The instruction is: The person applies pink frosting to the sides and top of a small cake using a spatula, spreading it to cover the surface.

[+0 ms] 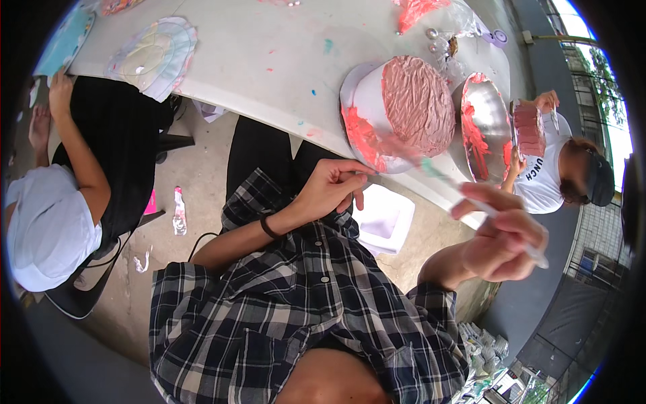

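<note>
In the head view my right hand (499, 232) grips a pale-handled spatula (444, 177), blurred, whose coral-smeared end lies over the side of a round cake form (366, 108). The form's top has wrinkled dusty-pink frosting (419, 106); its side is partly white, with coral frosting low down. My left hand (333, 187) is at the near edge of the board under the form, fingertips against it, thumb and fingers bent. Just right of the form, a steel bowl (487, 131) holds coral frosting along its wall.
A coral-smeared plastic bag (421, 12), pearl-like beads (432, 34) and a tape roll (499, 38) lie on the table (242, 60). One person (55, 217) sits left; another (545, 171) at right holds a small pink cake form (529, 129). A white stool (386, 219) stands below the table edge.
</note>
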Available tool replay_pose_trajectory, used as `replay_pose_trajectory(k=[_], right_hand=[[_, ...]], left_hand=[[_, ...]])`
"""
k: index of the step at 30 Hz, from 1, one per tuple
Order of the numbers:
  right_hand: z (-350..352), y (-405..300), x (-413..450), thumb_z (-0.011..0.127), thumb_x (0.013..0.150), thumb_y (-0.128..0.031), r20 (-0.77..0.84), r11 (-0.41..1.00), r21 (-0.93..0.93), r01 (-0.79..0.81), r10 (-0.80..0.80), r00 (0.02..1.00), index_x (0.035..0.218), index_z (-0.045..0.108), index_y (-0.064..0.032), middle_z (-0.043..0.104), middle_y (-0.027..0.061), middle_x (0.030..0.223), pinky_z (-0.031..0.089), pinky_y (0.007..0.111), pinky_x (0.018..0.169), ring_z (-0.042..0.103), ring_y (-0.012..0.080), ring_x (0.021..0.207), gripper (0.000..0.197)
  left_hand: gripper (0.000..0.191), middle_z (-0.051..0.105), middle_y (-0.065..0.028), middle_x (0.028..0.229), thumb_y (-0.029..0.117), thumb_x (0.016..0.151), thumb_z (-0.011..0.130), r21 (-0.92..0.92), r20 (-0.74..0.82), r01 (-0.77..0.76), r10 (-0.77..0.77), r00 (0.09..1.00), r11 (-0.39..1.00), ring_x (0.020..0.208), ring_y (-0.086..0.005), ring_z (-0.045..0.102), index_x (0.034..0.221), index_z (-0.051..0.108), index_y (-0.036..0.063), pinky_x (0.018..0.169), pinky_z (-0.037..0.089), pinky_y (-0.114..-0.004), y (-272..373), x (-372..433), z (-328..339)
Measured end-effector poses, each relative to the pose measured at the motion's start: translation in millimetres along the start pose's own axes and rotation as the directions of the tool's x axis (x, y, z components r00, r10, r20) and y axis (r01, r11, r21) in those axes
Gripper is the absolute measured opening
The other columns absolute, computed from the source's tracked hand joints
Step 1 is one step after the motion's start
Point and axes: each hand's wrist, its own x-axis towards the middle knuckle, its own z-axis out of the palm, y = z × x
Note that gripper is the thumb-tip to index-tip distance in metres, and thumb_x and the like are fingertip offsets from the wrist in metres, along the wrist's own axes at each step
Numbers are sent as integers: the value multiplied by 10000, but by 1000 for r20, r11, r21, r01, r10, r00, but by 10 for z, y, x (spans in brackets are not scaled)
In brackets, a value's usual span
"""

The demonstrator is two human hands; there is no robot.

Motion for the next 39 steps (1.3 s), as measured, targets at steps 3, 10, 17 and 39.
replay_pose_trajectory(k=[3,10,17,39], right_hand=[[160,78,-81,394,1040,-337,127,998,-33,-53,57,990,936,522,0,688,251,815,513,278,499,653,204,574,375],[-147,-1,-24,376,1041,-381,-52,996,75,39,-35,998,859,547,9,669,262,723,460,263,409,631,206,503,464],[-149,271,-46,440,1027,-332,163,995,-99,-29,44,986,914,555,52,667,257,736,465,284,448,640,241,532,416],[-579,498,-39,367,1046,-217,279,991,123,-52,16,960,919,499,68,630,352,842,468,319,478,567,237,492,339]], left_hand=[[236,650,-113,621,40,951,519,-1,-7,-3,3,1000,1000,397,-29,436,1146,620,-46,375,318,-188,-8,-4,-9],[229,652,-111,622,44,954,528,-17,1,-4,4,1000,1000,400,-27,437,1143,624,-41,377,320,-191,-13,2,-7],[232,656,-118,627,39,962,509,-17,14,-10,11,1000,1000,397,-27,426,1147,621,-42,378,310,-191,-44,14,11],[302,643,-108,601,122,987,521,11,87,101,-102,991,995,373,-40,445,1240,593,-24,364,323,-184,-56,89,127]])
